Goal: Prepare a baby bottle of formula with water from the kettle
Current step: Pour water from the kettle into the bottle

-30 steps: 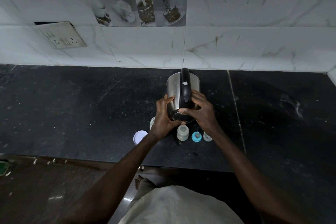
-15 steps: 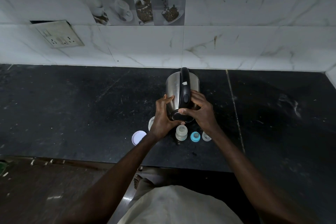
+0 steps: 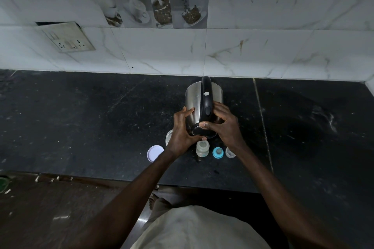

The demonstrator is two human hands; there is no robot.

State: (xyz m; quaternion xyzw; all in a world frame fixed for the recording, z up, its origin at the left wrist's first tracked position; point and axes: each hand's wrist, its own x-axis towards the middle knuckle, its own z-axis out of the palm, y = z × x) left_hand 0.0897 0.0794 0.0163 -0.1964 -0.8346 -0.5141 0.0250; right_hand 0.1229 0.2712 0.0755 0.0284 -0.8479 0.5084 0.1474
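The person is tipping the kettle [image 3: 194, 99] toward themselves over the open bottle [image 3: 202, 148], so the step in hand is most likely getting water into the bottle. No stream is showing, and the spout is hidden beneath the body.

The left hand [image 3: 182, 133] is gripping the steel side, with its fingers spread on the metal and its thumb curling under the lid end. The right hand [image 3: 224, 127] is wrapping round the other side by the black handle [image 3: 207, 97], and its thumb is pressing on the rim of the lid.

The kettle is sitting about midway between the back and front edges of the counter [image 3: 81, 117]. Its long axis is running from back to front: the wide base is facing the back edge, the lid end is facing the front edge, and the handle is turned upward.

The bottle is standing upright just in front of the lid end, near the front edge. A blue ring [image 3: 218, 152] and a clear cap [image 3: 230, 152] are lying beside it toward the right.

The next move is calling for a slow, steady tilt with the spout lined up over the narrow mouth, since the bottle is light and nothing is holding it.
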